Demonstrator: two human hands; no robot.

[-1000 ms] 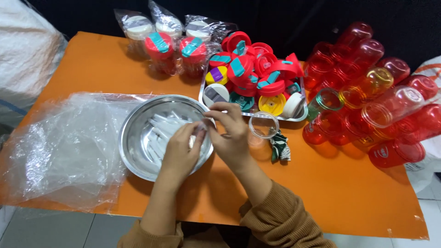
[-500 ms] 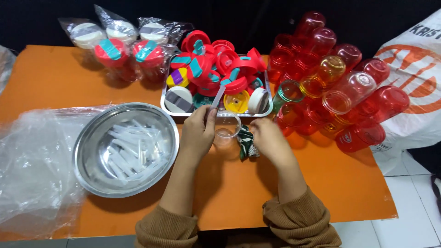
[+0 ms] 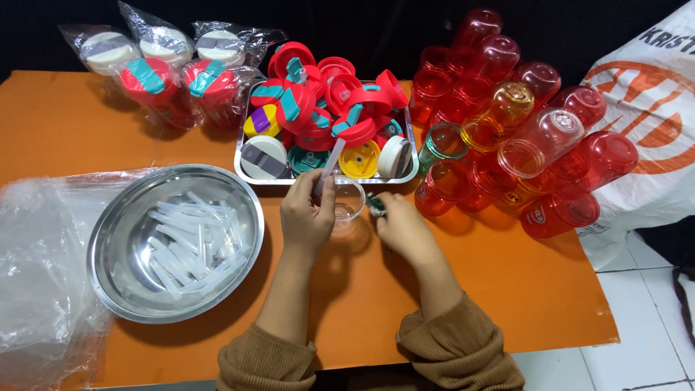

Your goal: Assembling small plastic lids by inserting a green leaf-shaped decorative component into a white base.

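- Sleeves of brown knit are seen nearest the camera, with both forearms stretched out over the orange table.
- A clear straw is pinched between the fingers of the left hand, its upper end pointing away toward the tray.
- A small clear cup is stood on the table between the two hands, just beside the left thumb.
- A small green piece is gripped by the closed fingers of the right hand; what the piece is cannot be told.
- A round steel bowl filled with more clear straws is placed to the left of the left hand, and a crumpled clear plastic sheet is spread further left.
- A metal tray heaped with red, yellow, white and teal lids is set just beyond both hands.
- Red and clear tumblers are piled beyond and to the right of the right hand.
- Bagged lids are laid at the far left edge of the table.
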